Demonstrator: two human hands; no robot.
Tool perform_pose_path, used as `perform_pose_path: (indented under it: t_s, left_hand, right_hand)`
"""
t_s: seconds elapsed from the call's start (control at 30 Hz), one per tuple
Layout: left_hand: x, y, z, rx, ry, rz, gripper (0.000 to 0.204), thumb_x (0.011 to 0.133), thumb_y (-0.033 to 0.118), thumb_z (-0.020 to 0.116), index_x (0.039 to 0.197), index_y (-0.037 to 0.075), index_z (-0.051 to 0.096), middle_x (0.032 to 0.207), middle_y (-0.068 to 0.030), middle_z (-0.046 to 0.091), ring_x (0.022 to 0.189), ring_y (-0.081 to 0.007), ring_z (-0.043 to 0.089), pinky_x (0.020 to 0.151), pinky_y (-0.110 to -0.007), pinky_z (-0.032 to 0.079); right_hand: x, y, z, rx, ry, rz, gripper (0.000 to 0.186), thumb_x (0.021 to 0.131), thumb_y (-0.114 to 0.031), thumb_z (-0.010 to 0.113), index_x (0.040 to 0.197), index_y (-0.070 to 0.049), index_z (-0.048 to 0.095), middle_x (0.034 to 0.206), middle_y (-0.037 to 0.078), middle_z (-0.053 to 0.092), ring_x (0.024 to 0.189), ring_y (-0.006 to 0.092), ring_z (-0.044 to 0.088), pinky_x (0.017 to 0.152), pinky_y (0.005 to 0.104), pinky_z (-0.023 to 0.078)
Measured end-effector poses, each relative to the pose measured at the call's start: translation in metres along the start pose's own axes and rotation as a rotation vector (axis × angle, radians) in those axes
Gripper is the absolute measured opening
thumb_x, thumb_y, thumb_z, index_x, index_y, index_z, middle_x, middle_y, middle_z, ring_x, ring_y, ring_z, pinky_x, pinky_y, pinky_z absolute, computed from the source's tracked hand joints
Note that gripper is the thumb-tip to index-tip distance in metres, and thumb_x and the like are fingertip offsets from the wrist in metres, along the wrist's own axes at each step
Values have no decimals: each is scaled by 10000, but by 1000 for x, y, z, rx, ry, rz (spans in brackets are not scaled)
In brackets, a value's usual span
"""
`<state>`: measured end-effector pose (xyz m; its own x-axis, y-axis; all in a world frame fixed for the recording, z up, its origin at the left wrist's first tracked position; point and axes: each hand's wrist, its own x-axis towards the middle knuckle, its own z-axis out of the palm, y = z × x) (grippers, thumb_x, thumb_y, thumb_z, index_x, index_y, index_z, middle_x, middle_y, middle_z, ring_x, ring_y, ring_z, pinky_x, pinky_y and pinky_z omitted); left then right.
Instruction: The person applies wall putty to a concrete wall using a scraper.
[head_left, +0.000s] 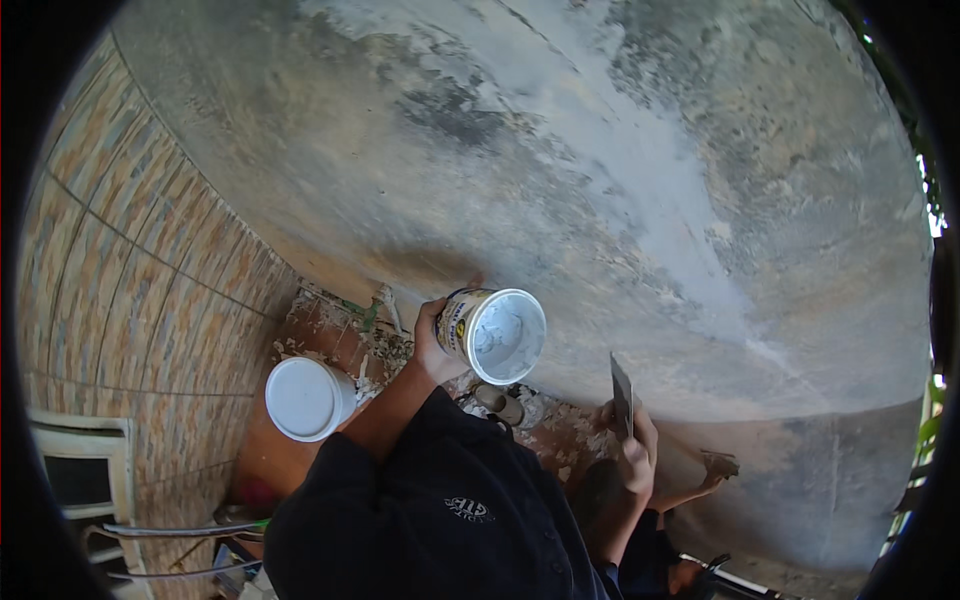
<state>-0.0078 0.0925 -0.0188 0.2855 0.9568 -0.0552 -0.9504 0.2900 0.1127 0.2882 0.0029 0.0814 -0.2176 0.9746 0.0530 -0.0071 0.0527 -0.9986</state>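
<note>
My left hand is wrapped round the side of a small white putty tub, tipped so that its mouth faces up toward me. White putty clings to the inside of the tub. In my right hand is a flat-bladed putty knife, its blade pointing up and held apart from the wall as far as I can see. Before me stands a grey cement wall with a broad whitish smeared band running diagonally down to the right.
A white lidded bucket stands on the reddish floor to my left, near flaked debris. At lower right, a co-worker's hand holds a scraper against the wall. A stone-patterned tiled wall rises on the left.
</note>
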Motion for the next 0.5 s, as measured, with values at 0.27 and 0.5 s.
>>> perform_pose_path:
  t_s: [0.27,0.5]
  left_hand:
    - [-2,-6,7,-54,-245,-57,691,909,468,363,1467,62,338,1330,-155,540,1223,-294,523,1042,-451,404]
    - [-32,-32,12,-104,-85,-260,642,913,533,361,1376,108,490,1327,-131,559,1227,-307,528,1060,-497,382]
  right_hand:
    - [57,-74,75,-1079,-188,-351,629,667,-403,765,1220,-123,656,1073,202,575,918,355,599,780,433,521]
    - [82,-78,73,-1319,-386,-488,583,692,-425,739,1192,-134,663,954,157,544,869,310,585,645,399,543]
